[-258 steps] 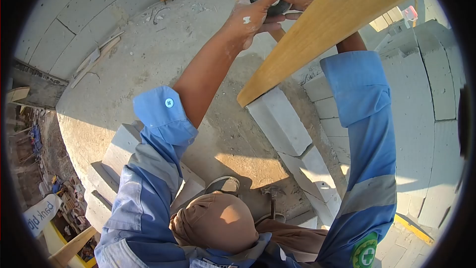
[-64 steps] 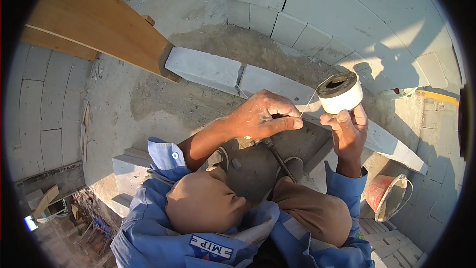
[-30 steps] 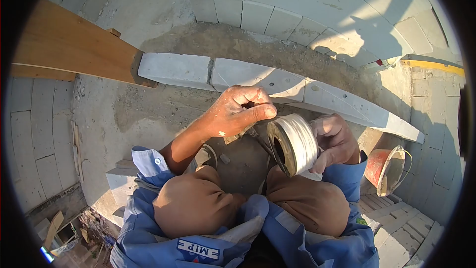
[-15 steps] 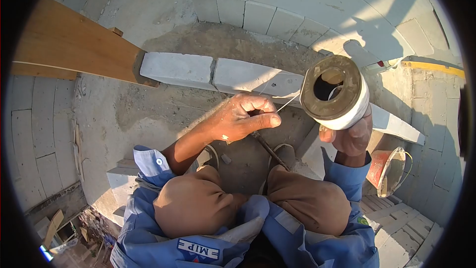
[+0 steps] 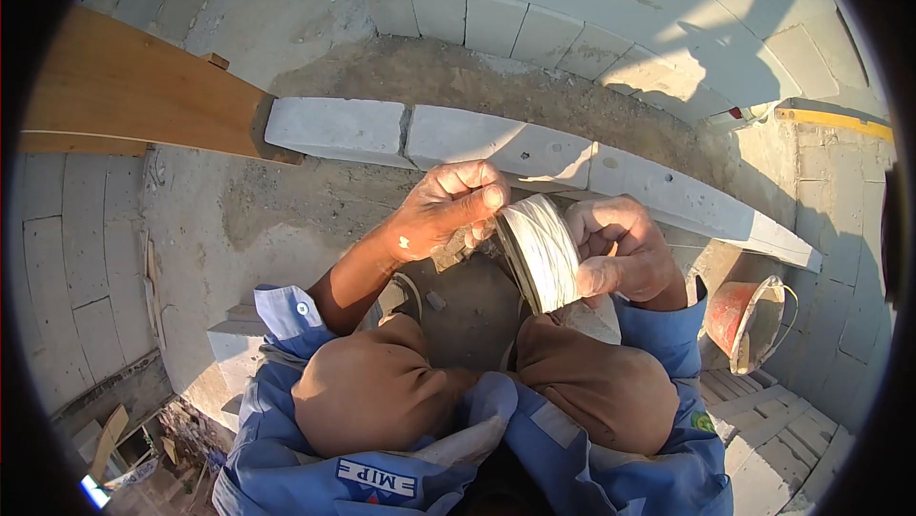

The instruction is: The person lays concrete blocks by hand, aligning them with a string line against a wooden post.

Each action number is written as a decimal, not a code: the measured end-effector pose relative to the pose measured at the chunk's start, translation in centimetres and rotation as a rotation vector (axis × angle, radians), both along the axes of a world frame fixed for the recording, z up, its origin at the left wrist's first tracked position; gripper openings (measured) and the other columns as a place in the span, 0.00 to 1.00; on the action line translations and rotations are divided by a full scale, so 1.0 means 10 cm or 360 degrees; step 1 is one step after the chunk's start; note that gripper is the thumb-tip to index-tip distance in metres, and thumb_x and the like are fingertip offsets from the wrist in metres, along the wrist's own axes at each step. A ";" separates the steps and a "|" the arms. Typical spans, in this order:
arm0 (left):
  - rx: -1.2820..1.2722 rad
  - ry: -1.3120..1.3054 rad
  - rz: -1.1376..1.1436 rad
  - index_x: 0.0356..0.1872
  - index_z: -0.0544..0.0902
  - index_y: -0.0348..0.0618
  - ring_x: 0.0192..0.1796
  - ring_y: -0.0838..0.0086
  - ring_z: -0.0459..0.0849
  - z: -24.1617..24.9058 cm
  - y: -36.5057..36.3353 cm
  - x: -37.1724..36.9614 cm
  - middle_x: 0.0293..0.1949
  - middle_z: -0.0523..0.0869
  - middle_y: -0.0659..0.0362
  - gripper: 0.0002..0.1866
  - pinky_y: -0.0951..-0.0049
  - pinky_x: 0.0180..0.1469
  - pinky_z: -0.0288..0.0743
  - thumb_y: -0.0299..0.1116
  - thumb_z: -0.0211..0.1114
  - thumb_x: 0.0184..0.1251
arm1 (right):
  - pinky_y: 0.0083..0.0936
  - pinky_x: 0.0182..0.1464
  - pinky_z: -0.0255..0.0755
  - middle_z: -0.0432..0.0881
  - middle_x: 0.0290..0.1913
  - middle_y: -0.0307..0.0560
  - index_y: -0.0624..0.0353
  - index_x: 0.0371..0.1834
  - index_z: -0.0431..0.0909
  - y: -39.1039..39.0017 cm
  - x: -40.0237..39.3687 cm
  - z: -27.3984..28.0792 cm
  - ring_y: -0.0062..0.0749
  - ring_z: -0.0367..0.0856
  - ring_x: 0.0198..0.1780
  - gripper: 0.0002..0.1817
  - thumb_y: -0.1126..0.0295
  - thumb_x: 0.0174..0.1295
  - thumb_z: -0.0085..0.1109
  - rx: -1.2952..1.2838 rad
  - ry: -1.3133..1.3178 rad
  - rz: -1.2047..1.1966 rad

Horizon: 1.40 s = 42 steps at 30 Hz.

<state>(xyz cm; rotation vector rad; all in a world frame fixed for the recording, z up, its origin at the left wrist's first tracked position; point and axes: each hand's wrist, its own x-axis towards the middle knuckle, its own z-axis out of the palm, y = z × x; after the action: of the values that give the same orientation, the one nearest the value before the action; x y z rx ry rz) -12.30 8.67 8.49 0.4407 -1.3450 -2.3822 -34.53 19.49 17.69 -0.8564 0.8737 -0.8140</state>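
Observation:
A spool wound with white string (image 5: 544, 251) is held in front of my knees, its dark end rim turned to the left. My right hand (image 5: 628, 247) grips it from the right side, thumb and fingers bent around its end. My left hand (image 5: 450, 206) is closed in a pinch at the spool's left rim, thumb pressed against the forefinger. The string between those fingertips is mostly hidden at this angle.
A row of pale blocks (image 5: 496, 146) crosses the floor ahead, meeting a wooden board (image 5: 153, 87) at left. A red bucket (image 5: 733, 316) stands at right. Stacked blocks (image 5: 792, 430) lie lower right, and a yellow level (image 5: 835, 122) is by the right wall.
My right hand has lowered the spool, brought it left and tipped it onto its side. My left hand has risen slightly, and the stretch of string between the hands has shortened.

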 end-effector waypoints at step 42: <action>-0.0766 -0.1446 0.0625 0.65 0.69 0.38 0.61 0.59 0.72 -1.14 0.04 1.62 0.58 0.74 0.49 0.45 0.61 0.63 0.67 0.46 0.81 0.48 | 0.39 0.34 0.73 0.82 0.29 0.48 0.59 0.43 0.82 0.02 0.19 -0.95 0.47 0.83 0.34 0.19 0.55 0.57 0.67 -0.1211 0.1285 -0.0281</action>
<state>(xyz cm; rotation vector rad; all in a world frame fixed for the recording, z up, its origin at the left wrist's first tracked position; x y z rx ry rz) 3.91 9.08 -2.88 1.5706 -1.8737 -1.4677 -32.61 19.65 8.17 -1.8739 1.3784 -0.9823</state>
